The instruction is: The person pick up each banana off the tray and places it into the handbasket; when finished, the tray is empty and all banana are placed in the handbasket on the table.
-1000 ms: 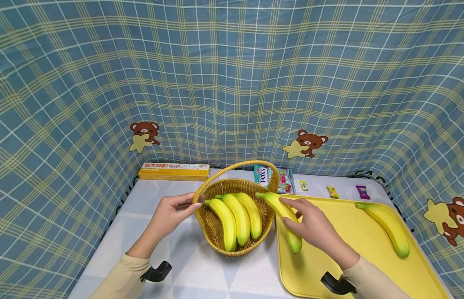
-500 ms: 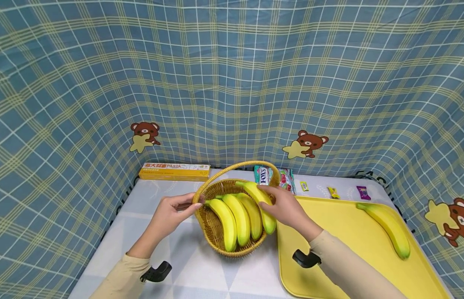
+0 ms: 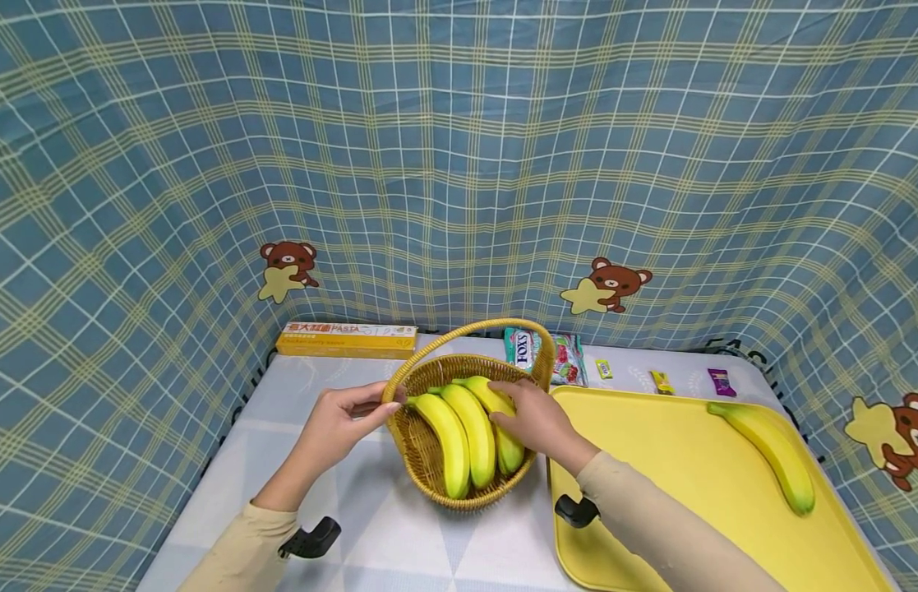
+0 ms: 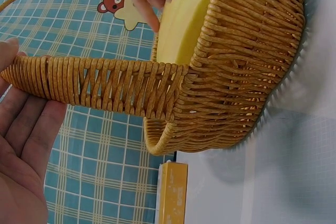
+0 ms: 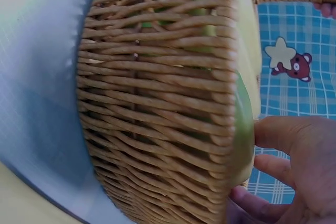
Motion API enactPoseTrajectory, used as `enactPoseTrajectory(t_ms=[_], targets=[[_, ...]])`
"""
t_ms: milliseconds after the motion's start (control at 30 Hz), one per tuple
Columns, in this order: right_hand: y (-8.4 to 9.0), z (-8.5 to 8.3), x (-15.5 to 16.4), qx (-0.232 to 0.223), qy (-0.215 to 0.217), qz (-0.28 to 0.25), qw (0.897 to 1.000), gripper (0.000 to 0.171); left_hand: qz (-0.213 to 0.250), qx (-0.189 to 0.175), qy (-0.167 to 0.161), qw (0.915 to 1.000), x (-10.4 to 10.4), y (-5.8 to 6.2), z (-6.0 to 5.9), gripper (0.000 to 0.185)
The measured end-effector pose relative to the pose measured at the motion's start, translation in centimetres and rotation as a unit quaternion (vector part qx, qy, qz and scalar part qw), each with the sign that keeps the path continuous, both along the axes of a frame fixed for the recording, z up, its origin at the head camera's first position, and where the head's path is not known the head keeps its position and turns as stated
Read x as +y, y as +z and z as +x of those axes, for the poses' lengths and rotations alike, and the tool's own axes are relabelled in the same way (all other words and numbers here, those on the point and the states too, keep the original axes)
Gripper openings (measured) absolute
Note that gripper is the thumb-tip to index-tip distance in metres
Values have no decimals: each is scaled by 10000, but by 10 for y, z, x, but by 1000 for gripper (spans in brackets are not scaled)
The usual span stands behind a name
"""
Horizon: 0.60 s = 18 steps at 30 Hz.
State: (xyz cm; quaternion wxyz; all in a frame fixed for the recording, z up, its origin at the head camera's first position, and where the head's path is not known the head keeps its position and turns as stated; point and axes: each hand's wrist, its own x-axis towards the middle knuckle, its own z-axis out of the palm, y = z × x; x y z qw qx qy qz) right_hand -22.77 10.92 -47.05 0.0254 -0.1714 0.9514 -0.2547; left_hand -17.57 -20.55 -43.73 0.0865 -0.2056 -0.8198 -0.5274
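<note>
A wicker basket [image 3: 429, 481] with an arched handle [image 3: 459, 330] stands mid-table. My left hand [image 3: 348, 411] pinches the left side of that handle between thumb and fingers; the left wrist view shows the wound strip [image 4: 105, 85] in its grasp. Inside, two yellow bananas [image 3: 447, 448] [image 3: 475, 436] lie side by side. Over the basket's right part, my right hand [image 3: 536, 415] holds another banana [image 3: 509, 452] with thumb and fingers, down among the others. Its fingers hide part of this banana, and any fruit beneath is hidden. The right wrist view shows the thumb touching its greenish end [image 5: 242, 135].
To the right is a yellow tray [image 3: 651, 493] with one banana [image 3: 769, 456] on it. Along the back lie a pasta box [image 3: 346, 339], a FOX'S candy bag [image 3: 569, 359] and small wrapped candies [image 3: 661, 381] [image 3: 721, 381]. A plaid cloth [image 3: 459, 164] surrounds the table.
My right hand has carried the banana left from above the tray's edge, then down into the basket's right side. The left hand has stayed on the handle.
</note>
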Motion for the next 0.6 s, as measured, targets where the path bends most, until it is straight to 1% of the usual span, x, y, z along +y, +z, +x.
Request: enactPoseTrajectory(t_ms=[333,500,600], targets=[[-1,4,-2,95,127,-135,9998,50,15,-37,-22,10000,0,0,0,28],[-2,6,0,94,60,-234,9997,49,19,-51,-43,10000,0,1,0,28],[0,7,2,14,11,-347,9994,49,31,-66,-29,10000,0,1,0,27]])
